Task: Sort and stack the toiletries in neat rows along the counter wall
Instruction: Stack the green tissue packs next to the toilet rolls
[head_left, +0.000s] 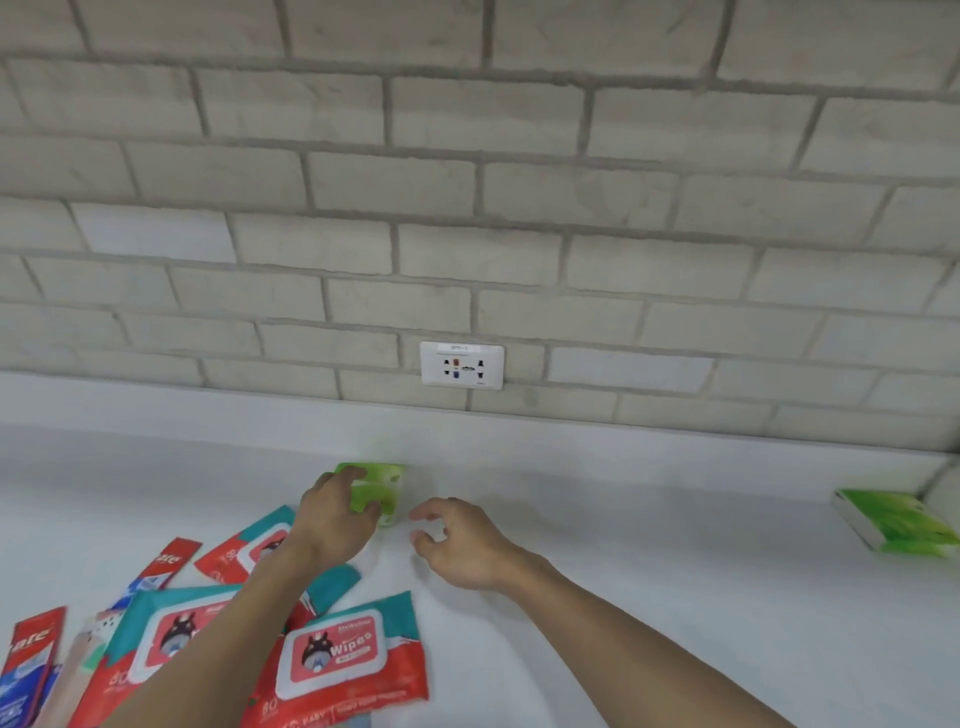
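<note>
My left hand (335, 512) grips a small green pack (382, 486) near the middle of the white counter (649, 571), a short way from the wall. My right hand (460, 540) hovers just to the right of that pack with loosely curled fingers and holds nothing. Red and teal wipes packs (350, 657) lie in a loose overlapping pile at the lower left, partly hidden by my left forearm. Red and blue toothpaste boxes (31, 660) lie at the far left. A larger green and white pack (898, 522) lies far right by the wall.
A grey brick wall (467, 208) rises behind the counter, with a white socket plate (461, 365) just above the low white upstand (208, 410). The counter's corner shows at the far right.
</note>
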